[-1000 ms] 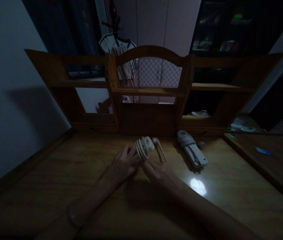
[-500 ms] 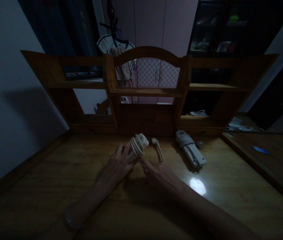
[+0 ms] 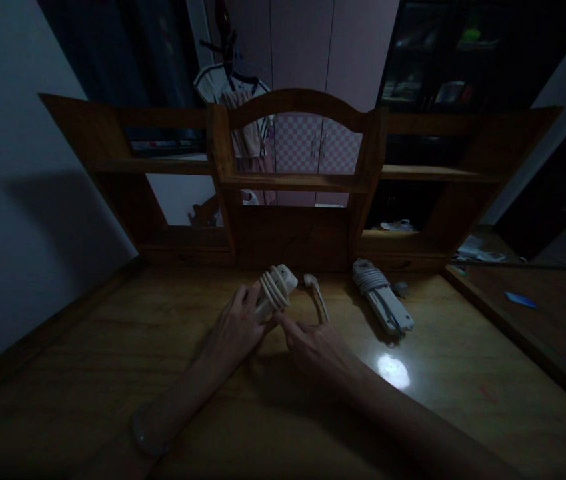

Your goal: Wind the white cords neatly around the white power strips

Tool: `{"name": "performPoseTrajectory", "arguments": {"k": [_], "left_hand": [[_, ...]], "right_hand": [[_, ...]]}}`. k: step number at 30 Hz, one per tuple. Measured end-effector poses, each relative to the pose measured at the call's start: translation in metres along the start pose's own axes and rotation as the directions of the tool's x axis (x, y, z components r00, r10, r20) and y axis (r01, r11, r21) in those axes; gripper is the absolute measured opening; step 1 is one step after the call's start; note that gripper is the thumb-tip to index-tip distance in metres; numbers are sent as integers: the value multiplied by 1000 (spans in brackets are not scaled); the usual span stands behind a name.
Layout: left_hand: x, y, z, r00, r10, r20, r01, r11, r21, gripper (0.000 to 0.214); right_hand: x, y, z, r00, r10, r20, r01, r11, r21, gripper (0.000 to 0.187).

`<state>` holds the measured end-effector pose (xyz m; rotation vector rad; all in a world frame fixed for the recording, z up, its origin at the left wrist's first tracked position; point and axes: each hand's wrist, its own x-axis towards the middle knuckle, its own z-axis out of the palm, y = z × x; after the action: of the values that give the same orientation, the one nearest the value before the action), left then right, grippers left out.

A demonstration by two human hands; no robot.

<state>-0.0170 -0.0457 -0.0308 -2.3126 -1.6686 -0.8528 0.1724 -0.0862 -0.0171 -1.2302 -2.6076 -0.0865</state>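
My left hand (image 3: pixel 235 327) grips a white power strip (image 3: pixel 277 291) that has its cord wound around it, tilted with one end raised above the wooden desk (image 3: pixel 113 360). The thumb lies along its side. My right hand (image 3: pixel 315 343) rests just right of it, fingers stretched toward the strip's near end, index tip touching or nearly touching it. The strip's loose cord end with its plug (image 3: pixel 315 296) lies on the desk just beyond my right fingers.
A second white power strip (image 3: pixel 383 300) with wound cord lies to the right, a small dark thing (image 3: pixel 401 289) beside it. A wooden hutch (image 3: pixel 293 187) stands at the desk's back. A lamp glare (image 3: pixel 387 371) shines on the desk. Papers lie at far right.
The power strip in my left hand has shifted slightly left and tilted up more. My right hand has followed leftward. The view has moved a little.
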Motion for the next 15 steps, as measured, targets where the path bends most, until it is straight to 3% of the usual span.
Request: {"name": "performPoseTrajectory", "arguments": {"k": [10, 15], "left_hand": [[3, -1, -4, 998, -61, -9, 60, 996, -59, 59], [3, -6, -6, 996, -91, -6, 88, 976, -201, 63]], "right_hand": [[5, -3, -3, 994, 95, -45, -100, 988, -116, 66], [5, 4, -3, 996, 26, -88, -28, 999, -20, 58]]}}
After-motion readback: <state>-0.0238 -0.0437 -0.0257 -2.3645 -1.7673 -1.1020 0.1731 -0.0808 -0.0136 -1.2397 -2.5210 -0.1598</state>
